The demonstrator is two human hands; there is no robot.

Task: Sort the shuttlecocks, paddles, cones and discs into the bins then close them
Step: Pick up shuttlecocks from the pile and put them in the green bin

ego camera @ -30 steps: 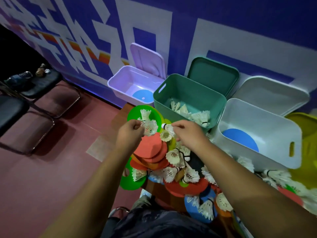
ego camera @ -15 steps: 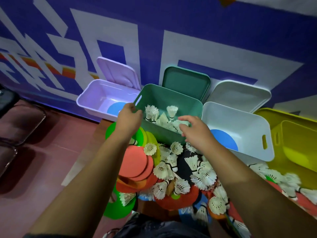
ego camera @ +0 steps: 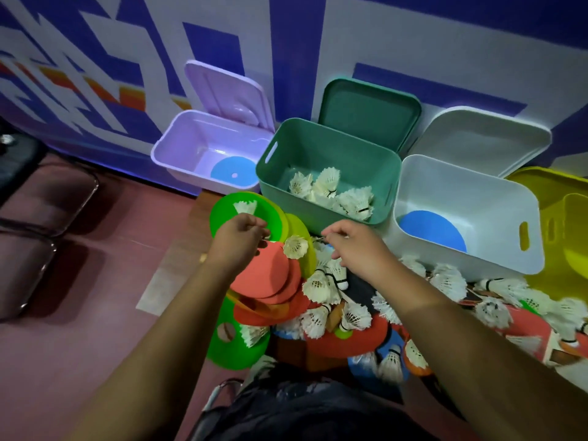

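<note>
Hands hang over the heap on the surface, just short of the bins. The left hand (ego camera: 241,238) is above the edge of a bright green disc (ego camera: 229,218) and the stack of coral discs (ego camera: 264,275). The right hand (ego camera: 353,246) is close to the near wall of the green bin (ego camera: 327,144). Both have their fingers curled downward, and from this angle I cannot tell whether either one pinches anything. One shuttlecock (ego camera: 296,246) lies between the two hands, and another (ego camera: 245,206) rests on the green disc.

A small cluster of shuttlecocks (ego camera: 331,189) sits inside the green bin. Many more loose shuttlecocks (ego camera: 448,281) are strewn across the heap of discs in front of the white bin (ego camera: 471,192).

To the left, the lilac bin (ego camera: 178,144) holds a single blue disc (ego camera: 232,173). The white bin also holds a blue disc (ego camera: 432,230). At the far right stands the yellow bin (ego camera: 566,218).

All the bins are open. The lilac lid (ego camera: 226,90), green lid (ego camera: 369,109) and white lid (ego camera: 483,138) are propped behind their bins against the blue and white wall (ego camera: 318,43).
</note>
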